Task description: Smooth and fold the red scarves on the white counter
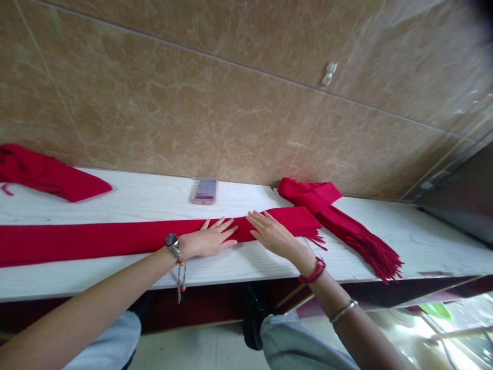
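Note:
A long red scarf (115, 239) lies folded lengthwise in a flat strip along the white tabletop (239, 264). Its fringed end is at the right, and the other end runs out of view at the left. My left hand (210, 239) rests flat on the scarf near the middle, fingers spread. Just to its right, my right hand (275, 234) lies across the cloth with the fingers stretched out. Neither hand grips anything. Beyond the fringe, a second red scarf (319, 198) lies crossed over itself, its tassels pointing toward the front edge.
A bunched red cloth (57, 174) sits at the back left. Near the wall stands a small blurred-out box or device (204, 191). A tiled brown wall (173, 103) borders the table's back, with a small white fixture (329, 73) on it. A green basin (437, 310) is low at the right.

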### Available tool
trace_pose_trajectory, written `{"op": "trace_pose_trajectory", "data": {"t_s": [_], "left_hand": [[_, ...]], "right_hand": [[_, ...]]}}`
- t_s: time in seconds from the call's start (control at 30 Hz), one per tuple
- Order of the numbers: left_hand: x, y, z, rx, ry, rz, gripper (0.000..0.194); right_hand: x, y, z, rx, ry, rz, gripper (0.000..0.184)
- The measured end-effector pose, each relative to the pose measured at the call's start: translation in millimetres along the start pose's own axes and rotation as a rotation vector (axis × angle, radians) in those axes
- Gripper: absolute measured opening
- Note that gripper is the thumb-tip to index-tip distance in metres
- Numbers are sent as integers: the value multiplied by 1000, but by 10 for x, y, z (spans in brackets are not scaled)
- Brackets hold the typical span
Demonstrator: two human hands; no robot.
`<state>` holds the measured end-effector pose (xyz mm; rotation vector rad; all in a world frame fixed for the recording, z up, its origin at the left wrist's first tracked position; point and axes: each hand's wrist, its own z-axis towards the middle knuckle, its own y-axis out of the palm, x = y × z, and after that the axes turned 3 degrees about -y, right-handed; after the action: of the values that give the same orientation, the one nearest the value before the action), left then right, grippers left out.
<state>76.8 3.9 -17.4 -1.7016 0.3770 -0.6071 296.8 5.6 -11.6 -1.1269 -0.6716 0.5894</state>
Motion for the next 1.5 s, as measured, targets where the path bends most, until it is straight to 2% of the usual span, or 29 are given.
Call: {"op": "trace_pose_trajectory", "data": {"t_s": [0.1,0.23,0.37,0.47,0.7,0.8,0.93,1.1,1.27,1.4,1.5], "left_hand": [[11,88,-27,104,-12,87,51],[53,130,-178,212,-143,182,55],[32,109,-324,152,-189,147,55],[-6,116,-367,132,-179,108,54],[-31,152,-372,142,-177,87,55],[-49,133,-415,135,-187,76,56],[-91,109,-512,105,-214,55,54],[-125,97,-596,85,-223,59,53],[-98,47,-562,65,-230,76,53],[-44,17,-450,121,-214,145,52],[-29,37,-364,141,-185,160,52]], "right_hand": [[-156,81,212,-31,48,-66,42],[-228,265,333,-142,91,-68,44],[-155,406,286,-195,107,-27,50],[-144,413,272,-190,102,-10,50],[-408,337,482,-197,107,58,51],[-444,364,494,-223,110,75,49],[-339,408,377,-219,133,25,50],[-137,408,192,-234,72,-113,46],[-83,368,177,-176,34,-153,40],[-167,336,277,-130,71,-130,43],[-214,320,320,-148,67,-124,43]]}}
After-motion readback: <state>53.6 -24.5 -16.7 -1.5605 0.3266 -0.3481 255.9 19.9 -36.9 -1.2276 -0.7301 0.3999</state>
